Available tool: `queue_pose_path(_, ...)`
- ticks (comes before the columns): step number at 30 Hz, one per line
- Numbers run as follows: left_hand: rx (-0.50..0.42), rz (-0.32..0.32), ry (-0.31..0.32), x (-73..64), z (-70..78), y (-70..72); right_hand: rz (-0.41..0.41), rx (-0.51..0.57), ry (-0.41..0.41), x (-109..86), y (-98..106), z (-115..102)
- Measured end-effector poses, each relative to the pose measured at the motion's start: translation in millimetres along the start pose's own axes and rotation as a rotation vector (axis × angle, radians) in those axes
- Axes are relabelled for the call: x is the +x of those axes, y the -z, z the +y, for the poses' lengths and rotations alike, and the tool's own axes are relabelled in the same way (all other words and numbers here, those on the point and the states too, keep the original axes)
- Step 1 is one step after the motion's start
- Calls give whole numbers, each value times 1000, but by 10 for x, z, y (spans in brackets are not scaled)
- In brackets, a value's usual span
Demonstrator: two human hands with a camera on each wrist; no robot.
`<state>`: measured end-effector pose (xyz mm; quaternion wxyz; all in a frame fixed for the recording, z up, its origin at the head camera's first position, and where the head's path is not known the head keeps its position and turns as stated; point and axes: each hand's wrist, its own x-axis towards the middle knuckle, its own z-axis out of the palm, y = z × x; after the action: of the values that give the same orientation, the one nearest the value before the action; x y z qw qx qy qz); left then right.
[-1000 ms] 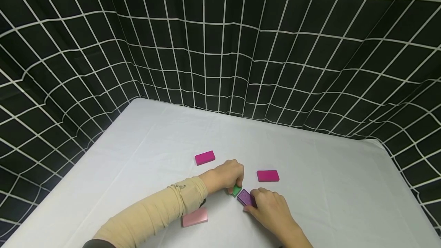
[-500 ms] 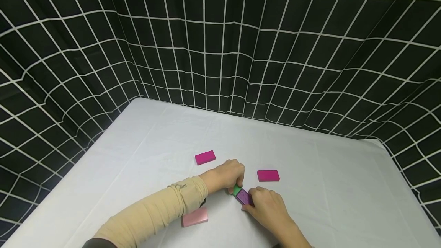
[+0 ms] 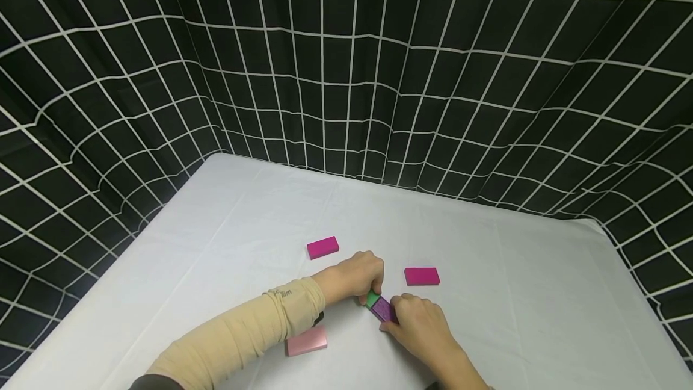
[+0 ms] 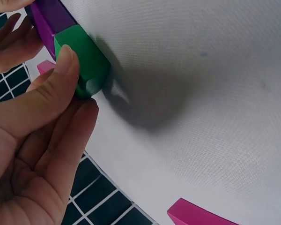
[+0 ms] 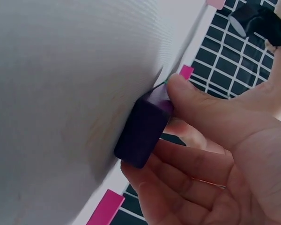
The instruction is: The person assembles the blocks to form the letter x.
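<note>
Near the table's middle, my left hand (image 3: 357,274) pinches a green block (image 3: 372,299) between thumb and fingers; the left wrist view shows the thumb on the side of the green block (image 4: 87,58). My right hand (image 3: 425,325) grips a purple block (image 3: 384,310), its thumb on one side and fingers on the other. End to end, the two blocks touch in the head view. The dark end of the purple block (image 5: 143,133) faces the right wrist view. Fingers hide part of both blocks.
On the white table (image 3: 260,215) lie a magenta block (image 3: 323,248) beyond my left hand, another magenta block (image 3: 422,276) beyond my right hand, and a pink block (image 3: 307,342) beside my left forearm. A black curtain (image 3: 346,65) with white grid lines surrounds the far sides.
My right hand has shifted slightly left with the purple block, closing the small gap to the green block. Over the last half second, hands and blocks have stayed in place.
</note>
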<state>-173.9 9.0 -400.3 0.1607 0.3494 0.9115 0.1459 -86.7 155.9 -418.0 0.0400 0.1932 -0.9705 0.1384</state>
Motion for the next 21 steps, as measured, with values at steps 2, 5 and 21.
queue_pose_path(2, -13, -6, -11, 0, -19, 3, -7, 7, 0, -7, 20, 1)
queue_pose_path(5, -25, -26, -30, -7, -60, 3, -14, 3, -3, -30, 61, 14)
queue_pose_path(21, 135, -77, -205, -85, -63, 36, -33, -29, -134, -203, 340, 149)
